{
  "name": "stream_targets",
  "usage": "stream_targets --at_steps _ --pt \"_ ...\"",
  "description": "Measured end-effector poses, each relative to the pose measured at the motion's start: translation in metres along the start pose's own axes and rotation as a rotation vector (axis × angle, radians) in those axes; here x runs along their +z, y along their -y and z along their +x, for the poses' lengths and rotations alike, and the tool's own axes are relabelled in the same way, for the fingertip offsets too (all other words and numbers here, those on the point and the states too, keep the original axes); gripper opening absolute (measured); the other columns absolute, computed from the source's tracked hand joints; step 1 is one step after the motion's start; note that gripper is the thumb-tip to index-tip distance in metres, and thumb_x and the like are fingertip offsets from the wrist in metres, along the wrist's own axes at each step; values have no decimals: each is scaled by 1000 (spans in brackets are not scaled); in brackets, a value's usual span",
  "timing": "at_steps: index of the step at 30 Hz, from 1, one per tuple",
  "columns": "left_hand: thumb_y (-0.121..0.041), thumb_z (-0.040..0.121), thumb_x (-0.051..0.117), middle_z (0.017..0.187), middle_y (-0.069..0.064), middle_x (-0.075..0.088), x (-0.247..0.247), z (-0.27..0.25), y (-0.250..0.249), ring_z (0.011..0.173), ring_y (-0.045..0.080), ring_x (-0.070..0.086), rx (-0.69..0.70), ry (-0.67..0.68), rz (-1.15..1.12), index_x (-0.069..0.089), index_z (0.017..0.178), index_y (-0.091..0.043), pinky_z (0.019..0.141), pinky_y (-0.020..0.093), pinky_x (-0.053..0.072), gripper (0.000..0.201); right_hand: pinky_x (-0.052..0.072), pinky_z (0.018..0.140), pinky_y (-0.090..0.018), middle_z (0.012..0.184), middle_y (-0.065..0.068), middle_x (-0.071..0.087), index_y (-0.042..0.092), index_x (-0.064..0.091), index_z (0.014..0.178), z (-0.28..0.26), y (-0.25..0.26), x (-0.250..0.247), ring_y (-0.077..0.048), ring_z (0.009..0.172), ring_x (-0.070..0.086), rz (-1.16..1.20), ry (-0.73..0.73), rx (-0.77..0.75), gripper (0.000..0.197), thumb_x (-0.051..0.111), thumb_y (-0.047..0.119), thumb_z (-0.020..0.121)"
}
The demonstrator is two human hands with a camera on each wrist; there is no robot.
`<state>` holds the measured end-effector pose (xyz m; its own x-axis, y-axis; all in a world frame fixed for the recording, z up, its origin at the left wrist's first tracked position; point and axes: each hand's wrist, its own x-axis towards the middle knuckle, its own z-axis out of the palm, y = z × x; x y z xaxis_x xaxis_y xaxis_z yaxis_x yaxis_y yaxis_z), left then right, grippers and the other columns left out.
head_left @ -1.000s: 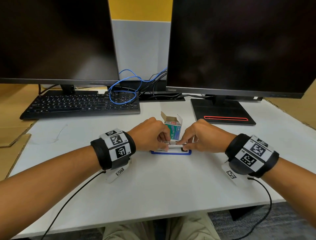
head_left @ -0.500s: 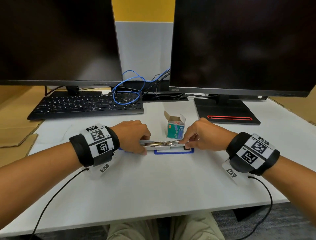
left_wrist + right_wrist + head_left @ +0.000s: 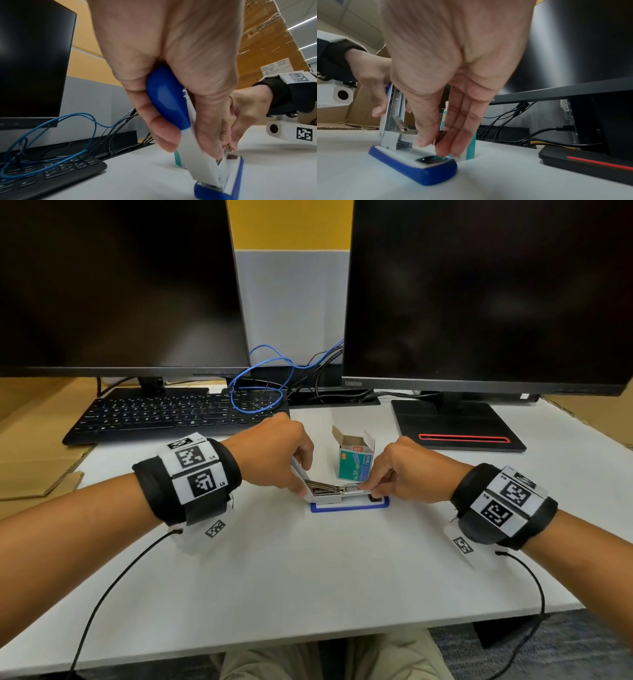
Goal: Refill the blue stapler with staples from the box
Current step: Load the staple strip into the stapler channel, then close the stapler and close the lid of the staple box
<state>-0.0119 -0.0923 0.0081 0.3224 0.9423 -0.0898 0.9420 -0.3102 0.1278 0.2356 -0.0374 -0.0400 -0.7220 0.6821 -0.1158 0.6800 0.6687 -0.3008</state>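
Observation:
The blue stapler (image 3: 349,505) lies on the white desk with its base flat. My left hand (image 3: 274,453) grips the blue and white top cover (image 3: 168,101), which is swung up at a steep tilt on the rear hinge. The metal magazine (image 3: 342,490) lies bare above the base. My right hand (image 3: 394,474) pinches the magazine's front end between thumb and fingers (image 3: 447,147). The teal staple box (image 3: 354,462) stands upright just behind the stapler with its top flaps open. Whether staples lie in the magazine cannot be told.
A black keyboard (image 3: 178,416) with looped blue cable (image 3: 257,392) sits at the back left. Two dark monitors stand behind; the right one's black base (image 3: 459,426) has a red stripe. Cardboard (image 3: 37,474) lies off the desk's left edge.
Half a second ago the cover lay folded out flat to the left. My left hand has since swung it up and rightward. My right hand has stayed at the magazine's front.

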Motion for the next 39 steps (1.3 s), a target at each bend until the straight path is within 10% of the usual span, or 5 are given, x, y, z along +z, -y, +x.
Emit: stream_targets --at_steps 7,14,19,39 --pt "-45 61 88 101 -3 57 2 8 -8 98 18 44 -44 -90 -113 61 113 -28 72 29 47 62 59 88 -31 127 2 66 24 71 118 -1 -3 3 -17 111 63 12 -17 2 32 69 27 86" --pt "-38 61 91 68 -13 60 12 10 -20 68 12 60 26 -169 -243 48 69 -37 63 19 46 44 59 80 -23 109 6 74 24 75 111 -4 -4 3 -2 79 65 106 -73 -42 27 72 28 84" --pt "-37 61 91 78 0 71 22 19 -28 72 16 66 21 -135 -288 74 97 -15 72 30 59 45 55 76 -16 84 4 76 17 75 93 -5 -4 2 -3 72 71 211 -114 -35 13 77 20 81" --pt "-40 73 77 98 -1 71 40 32 -35 86 16 55 34 -7 -101 73 106 -21 77 36 55 39 61 73 -26 82 3 76 16 71 98 -10 -1 -11 -7 71 72 221 -97 46 52 87 46 60"
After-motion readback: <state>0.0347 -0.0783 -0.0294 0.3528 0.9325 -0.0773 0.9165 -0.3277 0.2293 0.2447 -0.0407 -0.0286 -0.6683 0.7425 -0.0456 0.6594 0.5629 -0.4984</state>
